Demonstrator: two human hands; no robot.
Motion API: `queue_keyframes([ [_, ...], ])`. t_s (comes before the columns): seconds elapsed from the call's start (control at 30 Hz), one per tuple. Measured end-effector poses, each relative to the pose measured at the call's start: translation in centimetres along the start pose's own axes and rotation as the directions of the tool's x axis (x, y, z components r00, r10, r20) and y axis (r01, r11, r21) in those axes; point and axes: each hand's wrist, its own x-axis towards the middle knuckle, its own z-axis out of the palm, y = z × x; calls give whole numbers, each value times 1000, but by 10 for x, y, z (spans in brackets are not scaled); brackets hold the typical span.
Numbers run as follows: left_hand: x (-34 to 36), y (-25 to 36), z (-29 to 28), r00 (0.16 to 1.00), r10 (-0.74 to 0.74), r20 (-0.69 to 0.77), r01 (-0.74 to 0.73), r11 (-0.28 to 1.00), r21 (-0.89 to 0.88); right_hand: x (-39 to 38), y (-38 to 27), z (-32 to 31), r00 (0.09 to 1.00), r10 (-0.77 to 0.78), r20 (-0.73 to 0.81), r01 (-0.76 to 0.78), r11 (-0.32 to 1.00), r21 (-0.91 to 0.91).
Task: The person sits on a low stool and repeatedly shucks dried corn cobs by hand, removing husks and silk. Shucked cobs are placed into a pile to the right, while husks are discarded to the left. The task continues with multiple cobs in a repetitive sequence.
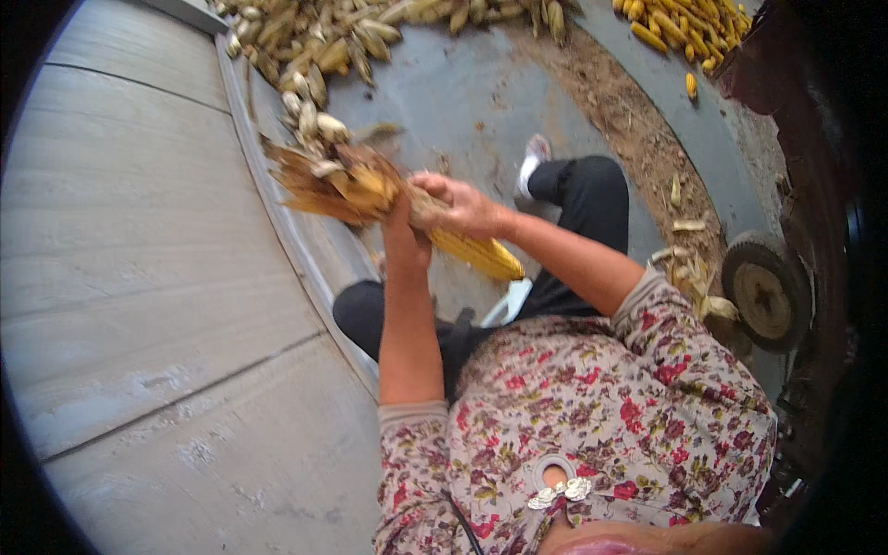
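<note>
Cob (481, 256): held in mid-air ahead of the torso, above the gap btwn the knees. Yellow kernels exposed at the lower RH end; opposite end sits in dry husk (314, 190), splayed to the left.

Hand state: L hand (405, 236) is closed round the husk at its gathered part; fingertips hidden. R hand (470, 211) is just beside it, fingers curled narrow on a pale husk strip along the cob. Cannot tell if the R fingers also bear on kernels.

Handling (est.): cob prob. light, stiff, firm under squeeze; kernel rows give fair grip, though smooth, and may shed if rubbed hard. Husk prob. papery, flexible, tears lengthwise, slips if pinched loosely.

Hold pts: (1) husk bundle close to cob base, full fist; avoid loose outer tips, which may rip. (2) Bare cob at mid-length, fingers wrapped, for max. control.

Adj. items: pile of unhusked ears (319, 51), upper L; bare cobs (684, 32), upper R.
</note>
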Motion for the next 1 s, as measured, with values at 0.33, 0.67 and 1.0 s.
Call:
queue_keyframes([
  [0.33,-11,-14,2,997,-74,10,75,997,-30,18,-16,-29,952,226,-205,-296,845,-444],
  [0.67,-8,-7,-16,997,-67,-41,65,997,-39,-10,-12,-15,980,-151,-127,26,739,-674],
  [1.0,-13,-7,-21,995,-83,-54,79,995,-66,4,-12,-20,951,89,-297,-184,932,-311],
])
